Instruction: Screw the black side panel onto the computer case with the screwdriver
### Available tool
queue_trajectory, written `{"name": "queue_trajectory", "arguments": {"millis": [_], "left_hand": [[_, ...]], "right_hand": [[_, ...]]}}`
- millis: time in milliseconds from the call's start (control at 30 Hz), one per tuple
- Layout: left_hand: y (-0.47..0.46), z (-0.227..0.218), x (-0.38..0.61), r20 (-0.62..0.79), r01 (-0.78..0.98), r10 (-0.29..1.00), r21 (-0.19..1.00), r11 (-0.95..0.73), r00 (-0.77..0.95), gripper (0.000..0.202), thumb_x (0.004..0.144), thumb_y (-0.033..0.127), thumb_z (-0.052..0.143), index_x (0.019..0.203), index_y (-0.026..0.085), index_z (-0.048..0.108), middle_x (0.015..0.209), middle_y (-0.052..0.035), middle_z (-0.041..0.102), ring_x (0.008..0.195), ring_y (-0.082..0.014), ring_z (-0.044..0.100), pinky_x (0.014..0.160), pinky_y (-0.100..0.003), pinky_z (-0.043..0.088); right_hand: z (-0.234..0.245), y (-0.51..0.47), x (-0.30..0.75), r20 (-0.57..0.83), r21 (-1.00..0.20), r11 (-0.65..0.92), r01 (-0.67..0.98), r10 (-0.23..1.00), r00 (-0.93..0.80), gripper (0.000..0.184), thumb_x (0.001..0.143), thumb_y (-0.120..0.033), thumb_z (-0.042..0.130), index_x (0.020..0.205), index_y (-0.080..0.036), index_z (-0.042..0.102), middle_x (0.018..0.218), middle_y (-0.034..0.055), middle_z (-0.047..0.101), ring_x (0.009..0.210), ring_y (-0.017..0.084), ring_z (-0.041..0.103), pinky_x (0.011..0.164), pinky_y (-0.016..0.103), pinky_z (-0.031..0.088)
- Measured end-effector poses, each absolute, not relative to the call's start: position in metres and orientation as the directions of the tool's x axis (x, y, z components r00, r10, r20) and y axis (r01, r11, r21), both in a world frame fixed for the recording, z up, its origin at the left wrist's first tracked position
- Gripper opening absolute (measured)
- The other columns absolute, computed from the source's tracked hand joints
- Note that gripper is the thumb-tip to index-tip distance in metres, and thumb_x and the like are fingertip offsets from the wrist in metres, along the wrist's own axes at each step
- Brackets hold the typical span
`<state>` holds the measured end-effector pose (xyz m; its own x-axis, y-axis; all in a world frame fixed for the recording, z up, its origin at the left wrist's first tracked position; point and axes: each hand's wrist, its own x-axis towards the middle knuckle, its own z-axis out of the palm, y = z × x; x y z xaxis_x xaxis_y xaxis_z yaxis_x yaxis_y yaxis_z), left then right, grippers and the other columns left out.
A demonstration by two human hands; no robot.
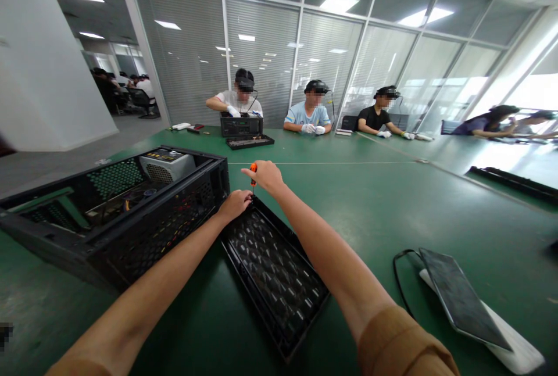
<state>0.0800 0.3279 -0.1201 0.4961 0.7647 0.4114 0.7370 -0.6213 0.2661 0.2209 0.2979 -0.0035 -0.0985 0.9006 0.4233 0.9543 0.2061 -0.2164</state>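
My right hand (268, 175) is wrapped round an orange and black screwdriver (253, 175), held upright with its shaft pointing down. Its tip meets the far corner of a black computer front panel (274, 265), which lies inner side up on the green table. At that same corner my left hand (236, 204) has its fingers curled on the panel's end, close to the screwdriver tip. Any screw there is too small to make out. To the left, beside my left forearm, stands an opened black computer case (161, 231) with a silver power supply (170, 167) inside.
A phone (464, 297) with a black cable rests on a white power bank (518, 347) at the right. Farther right lies a long black panel (514, 184). Across the green table (357, 201), several people sit, one working at another black computer case (242, 126).
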Motion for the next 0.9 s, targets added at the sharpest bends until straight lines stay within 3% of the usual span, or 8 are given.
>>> {"name": "queue_trajectory", "arguments": {"millis": [167,300,533,633,767,900], "left_hand": [[0.326,-0.118,0.081,0.411,0.735,0.760,0.259,-0.627,0.504,0.020,0.077,0.014,0.052,0.093,0.018,0.062,0.081,-0.0047,0.066,0.077,-0.0186,0.060,0.076,-0.028,0.044],[0.327,-0.116,0.083,0.415,0.727,0.748,0.248,-0.640,0.518,0.020,0.077,0.013,0.052,0.090,0.018,0.065,0.084,-0.0054,0.068,0.081,-0.0196,0.060,0.078,-0.030,0.044],[0.313,-0.086,0.087,0.461,0.716,0.732,0.254,-0.650,0.502,0.021,0.084,0.018,0.046,0.083,0.018,0.067,0.091,-0.0062,0.067,0.089,-0.0191,0.059,0.085,-0.031,0.043],[0.273,-0.065,0.081,0.498,0.701,0.716,0.263,-0.663,0.490,0.020,0.087,0.023,0.044,0.088,0.019,0.064,0.093,-0.0055,0.065,0.091,-0.0181,0.057,0.087,-0.030,0.042],[0.181,-0.044,0.063,0.513,0.669,0.687,0.261,-0.696,0.514,0.018,0.089,0.027,0.040,0.089,0.020,0.057,0.088,-0.0051,0.062,0.088,-0.0187,0.055,0.083,-0.031,0.042],[0.082,-0.030,0.017,0.491,0.744,0.721,0.197,-0.639,0.489,0.020,0.090,0.029,0.035,0.084,0.025,0.054,0.079,-0.0042,0.058,0.075,-0.0183,0.055,0.073,-0.031,0.044]], "right_hand": [[-0.003,0.292,0.215,0.464,-0.221,0.130,0.967,0.886,-0.013,0.064,0.079,-0.070,0.033,0.088,-0.015,0.064,0.085,0.0154,0.065,0.084,0.025,0.061,0.072,0.031,0.042],[0.005,0.285,0.218,0.507,-0.243,0.103,0.964,0.861,0.036,0.056,0.086,-0.060,0.031,0.088,-0.015,0.063,0.084,0.0141,0.065,0.083,0.024,0.061,0.071,0.030,0.040],[0.028,0.226,0.255,0.618,-0.193,0.336,0.922,0.771,-0.152,0.035,0.091,-0.039,0.032,0.083,-0.016,0.056,0.076,0.0059,0.062,0.072,0.015,0.056,0.067,0.023,0.035],[0.018,0.174,0.266,0.569,-0.166,0.433,0.886,0.776,-0.273,0.024,0.090,-0.032,0.034,0.088,-0.018,0.054,0.080,0.0050,0.062,0.073,0.014,0.056,0.068,0.022,0.035],[-0.027,0.090,0.260,0.294,-0.069,0.485,0.872,0.845,-0.447,0.019,0.088,-0.034,0.040,0.084,-0.024,0.055,0.078,0.0046,0.064,0.068,0.015,0.058,0.061,0.025,0.034],[-0.082,0.017,0.249,0.156,0.023,0.463,0.886,0.874,-0.461,0.029,0.076,-0.054,0.054,0.084,-0.027,0.057,0.072,0.0063,0.063,0.065,0.019,0.060,0.055,0.029,0.033]]}}
